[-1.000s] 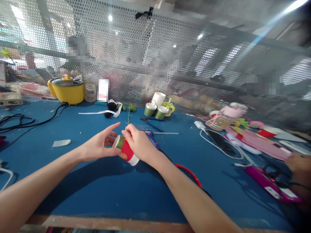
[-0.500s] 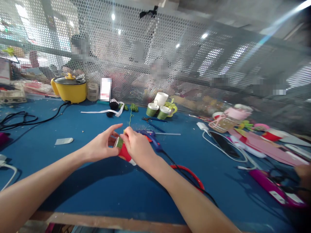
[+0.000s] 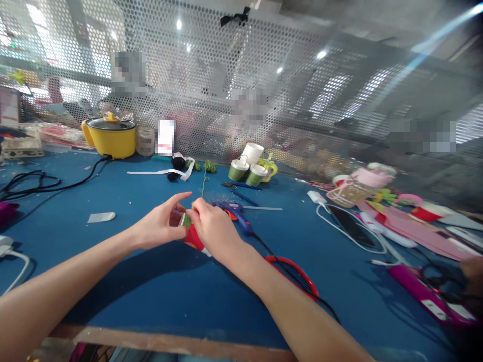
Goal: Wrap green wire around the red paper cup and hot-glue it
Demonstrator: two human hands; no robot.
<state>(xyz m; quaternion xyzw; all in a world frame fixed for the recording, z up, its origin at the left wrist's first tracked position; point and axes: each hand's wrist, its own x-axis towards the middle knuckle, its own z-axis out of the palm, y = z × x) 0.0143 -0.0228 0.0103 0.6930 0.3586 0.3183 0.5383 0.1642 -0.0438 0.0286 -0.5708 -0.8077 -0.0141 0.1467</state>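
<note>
Between my hands, just above the blue table, is a small cup [image 3: 187, 219] with a white rim and green yarn wound around it. Red material [image 3: 195, 239] with a whitish end shows below it; whether the two are joined I cannot tell. My left hand [image 3: 166, 223] grips the cup at its left side, thumb below and index finger raised. With fingers pinched, my right hand [image 3: 213, 223] holds green yarn [image 3: 204, 188] against the cup. That strand runs back to a small green yarn bundle [image 3: 210, 167]. My right hand hides part of the cup.
Right of my hands lies a blue glue gun [image 3: 241, 218] with its cord. Behind are pliers [image 3: 241, 188] and green-wrapped cups [image 3: 238, 171]. A yellow electric pot [image 3: 113, 138] stands back left; a phone [image 3: 349, 226], cables and a purple power strip [image 3: 426, 294] lie right.
The whole scene has shifted slightly in view as the camera moved. My hands keep almost the same grip, and the cup appears turned slightly.
</note>
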